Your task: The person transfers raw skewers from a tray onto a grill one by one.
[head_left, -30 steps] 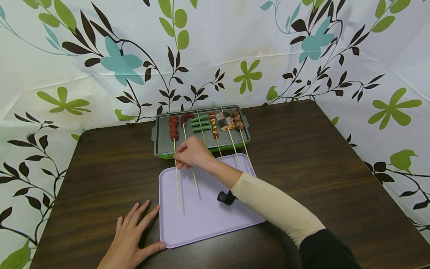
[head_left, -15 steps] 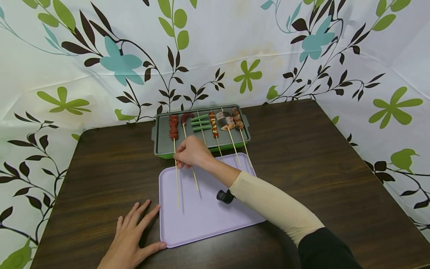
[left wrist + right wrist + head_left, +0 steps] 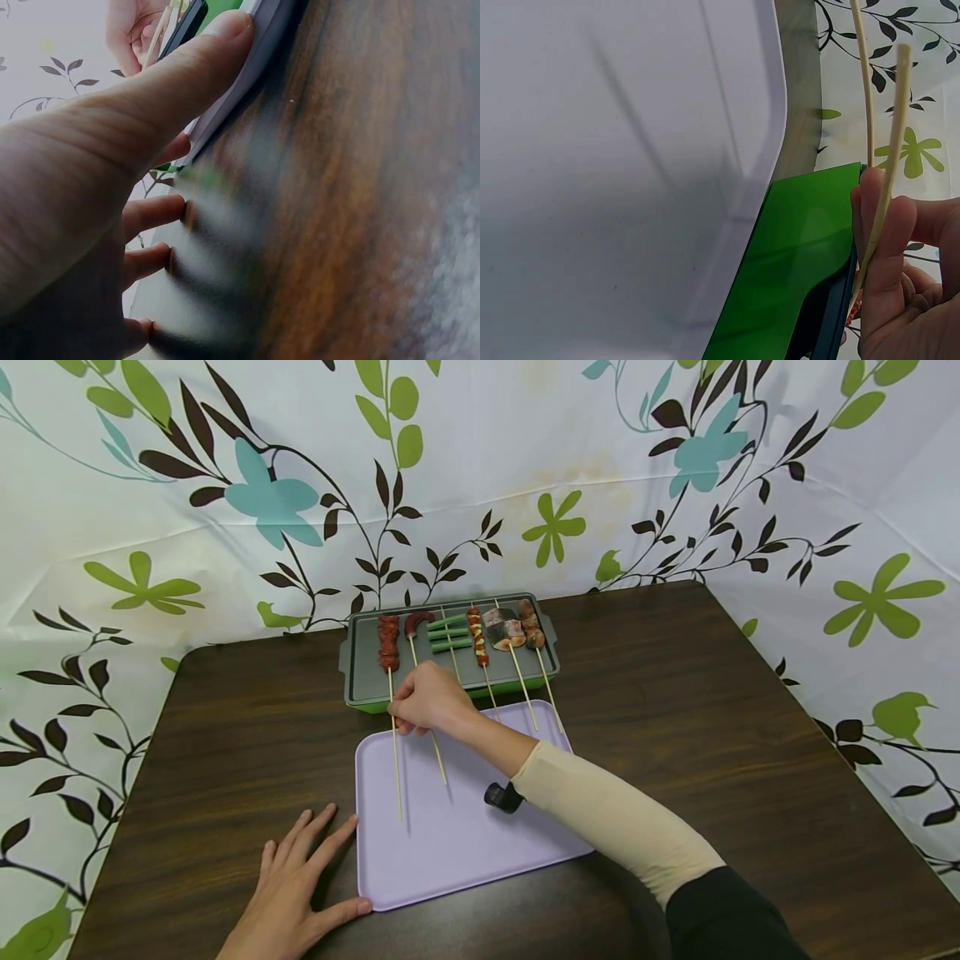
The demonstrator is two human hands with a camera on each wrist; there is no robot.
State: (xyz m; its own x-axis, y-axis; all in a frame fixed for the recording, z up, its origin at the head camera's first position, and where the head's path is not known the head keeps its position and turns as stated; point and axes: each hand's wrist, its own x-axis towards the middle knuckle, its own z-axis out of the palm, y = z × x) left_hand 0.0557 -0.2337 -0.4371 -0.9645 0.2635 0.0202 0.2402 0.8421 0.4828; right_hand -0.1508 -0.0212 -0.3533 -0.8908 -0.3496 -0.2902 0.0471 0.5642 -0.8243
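Note:
My right hand [image 3: 431, 697] pinches the bare stick of the leftmost skewer, threaded with red meat [image 3: 388, 643]. That meat lies on the dark grill plate [image 3: 366, 681]; its stick reaches out over a lilac tray [image 3: 450, 860]. Just right of it, the stick of a curled sausage skewer [image 3: 417, 622] passes behind my right hand. In the right wrist view the stick [image 3: 902, 90] crosses in front of my fingers. With fingers spread, my left hand [image 3: 292, 889] rests at the tray's near left corner, thumb [image 3: 229, 30] on the rim.
Further right on the plate lie skewers of green stalks [image 3: 450, 633], small mixed pieces [image 3: 477, 635], fish [image 3: 504, 628] and brown chunks [image 3: 530, 627]. The plate sits on a green base [image 3: 802, 232]. A dark wooden table [image 3: 712, 735] runs back to a patterned cloth [image 3: 480, 443].
The lower end of the sausage skewer's stick has shifted slightly right. Both hands stay in place.

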